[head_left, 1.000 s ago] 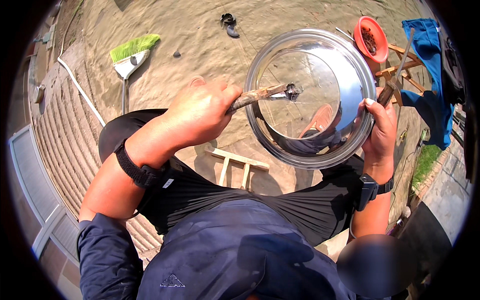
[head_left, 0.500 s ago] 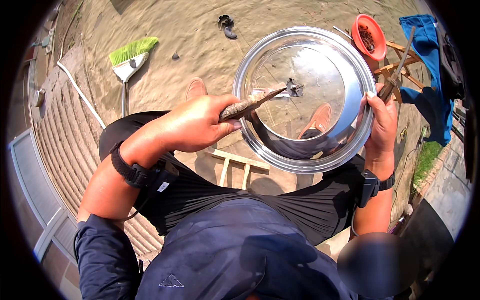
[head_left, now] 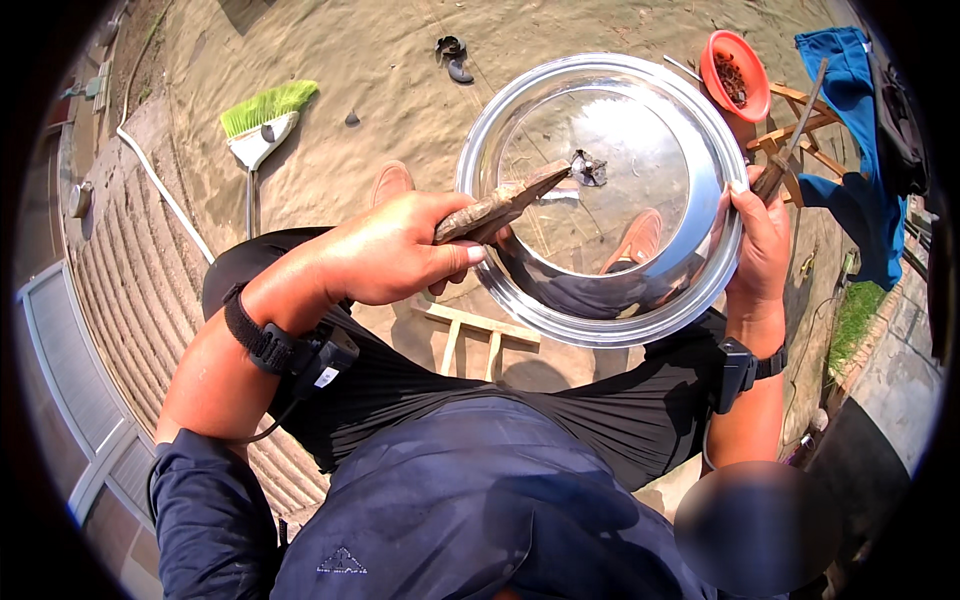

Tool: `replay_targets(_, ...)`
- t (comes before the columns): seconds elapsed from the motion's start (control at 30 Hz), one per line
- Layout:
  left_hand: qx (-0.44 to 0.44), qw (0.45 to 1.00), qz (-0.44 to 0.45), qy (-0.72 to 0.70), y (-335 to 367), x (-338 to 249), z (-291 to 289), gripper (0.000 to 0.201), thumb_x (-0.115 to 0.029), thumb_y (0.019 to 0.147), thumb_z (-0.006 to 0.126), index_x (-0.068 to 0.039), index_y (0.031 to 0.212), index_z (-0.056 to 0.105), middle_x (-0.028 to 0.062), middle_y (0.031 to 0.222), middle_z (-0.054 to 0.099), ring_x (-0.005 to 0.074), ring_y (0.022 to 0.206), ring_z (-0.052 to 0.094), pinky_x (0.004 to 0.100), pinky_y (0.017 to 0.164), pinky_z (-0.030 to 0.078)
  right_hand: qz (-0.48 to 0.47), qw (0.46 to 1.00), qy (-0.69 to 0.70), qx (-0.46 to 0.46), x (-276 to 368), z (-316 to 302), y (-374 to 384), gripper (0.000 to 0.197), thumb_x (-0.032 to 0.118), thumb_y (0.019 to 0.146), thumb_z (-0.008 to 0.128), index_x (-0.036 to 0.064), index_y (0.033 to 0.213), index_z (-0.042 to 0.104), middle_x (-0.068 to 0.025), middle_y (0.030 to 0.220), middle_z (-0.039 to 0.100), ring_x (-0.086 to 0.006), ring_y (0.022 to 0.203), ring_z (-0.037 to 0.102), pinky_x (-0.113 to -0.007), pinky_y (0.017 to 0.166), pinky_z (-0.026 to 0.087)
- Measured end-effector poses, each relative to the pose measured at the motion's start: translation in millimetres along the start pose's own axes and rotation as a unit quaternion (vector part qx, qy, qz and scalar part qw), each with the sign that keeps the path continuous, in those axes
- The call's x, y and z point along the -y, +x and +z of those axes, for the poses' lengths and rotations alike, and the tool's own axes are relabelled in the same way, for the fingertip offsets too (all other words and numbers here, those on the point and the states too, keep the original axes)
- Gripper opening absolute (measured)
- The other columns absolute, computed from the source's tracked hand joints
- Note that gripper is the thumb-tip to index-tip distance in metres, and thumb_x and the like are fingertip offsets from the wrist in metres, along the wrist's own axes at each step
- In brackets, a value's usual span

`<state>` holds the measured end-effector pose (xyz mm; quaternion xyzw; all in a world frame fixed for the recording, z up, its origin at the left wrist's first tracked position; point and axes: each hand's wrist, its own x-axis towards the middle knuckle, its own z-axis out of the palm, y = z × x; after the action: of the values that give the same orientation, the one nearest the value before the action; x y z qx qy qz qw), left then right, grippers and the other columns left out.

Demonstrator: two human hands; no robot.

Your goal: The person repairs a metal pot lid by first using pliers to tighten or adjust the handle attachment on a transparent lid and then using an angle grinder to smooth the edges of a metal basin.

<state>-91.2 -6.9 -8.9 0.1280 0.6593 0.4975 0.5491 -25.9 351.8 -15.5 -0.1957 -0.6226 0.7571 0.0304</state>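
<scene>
In my right hand (head_left: 757,240) is the rim of a large round shiny pot lid (head_left: 480,270), tilted over my knees. Its centre shows ground and a shoe; whether through glass or mirrored, I cannot tell. A ragged dark piece (head_left: 590,170) sits at the lid's middle. My left hand (head_left: 385,250) is closed around a worn, pointed hand tool (head_left: 500,208) with thick brown handles. The tool's tip meets or overlaps the dark piece's edge. By my right fingers is a wooden handle (head_left: 770,185) with a long thin rod; whether I hold it too is unclear.
Black broken fragments (head_left: 455,58) lie on the tan ground sheet. A green-bristled broom (head_left: 262,130) is at the left. Far right stand an orange bowl (head_left: 716,75) of dark bits and a wooden frame (head_left: 828,118) with blue cloth (head_left: 845,100). A pale wooden frame (head_left: 478,325) lies between my legs.
The lid has shifted slightly left. The tool has turned slightly, its tip a little higher at the dark piece's edge. Both hands keep their grip.
</scene>
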Motion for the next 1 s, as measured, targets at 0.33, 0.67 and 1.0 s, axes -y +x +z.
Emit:
replay_targets(0.33,0.041,0.997,0.022,-0.065,2.2,6.2,-4.8,0.029,-0.016,0.102,0.055,-0.004,0.128,0.06,0.0005,0.077,0.059,0.008,0.063,0.056,0.0249,0.059,0.048,-0.006,1.0,0.003,0.005,-1.9,-1.7,0.3,0.009,0.01,0.098,0.057,0.0052,0.104,0.052,-0.0026,0.083,0.061,-0.0096,0.068,0.059,-0.023,0.061,0.05)
replay_targets(0.67,0.11,0.969,0.016,-0.22,-4.0,1.1,-6.4,0.033,-0.023,0.099,0.062,0.002,0.12,0.057,0.0059,0.08,0.062,0.0125,0.065,0.059,0.027,0.058,0.048,-0.041,0.999,-0.024,0.006,-5.6,-6.4,3.3,0.01,0.013,0.097,0.059,0.0063,0.101,0.053,-0.0033,0.08,0.062,-0.009,0.063,0.059,-0.02,0.056,0.05)
replay_targets(1.0,-0.221,0.917,0.131,0.304,14.5,20.4,-5.3,0.047,-0.002,0.088,0.06,-0.008,0.134,0.054,0.0173,0.1,0.064,0.0354,0.094,0.064,0.0426,0.078,0.051,-0.067,0.996,-0.06,-0.006,5.1,-5.0,2.3,0.011,0.015,0.097,0.061,0.0075,0.098,0.053,-0.0027,0.077,0.061,-0.0085,0.059,0.057,-0.021,0.054,0.048)
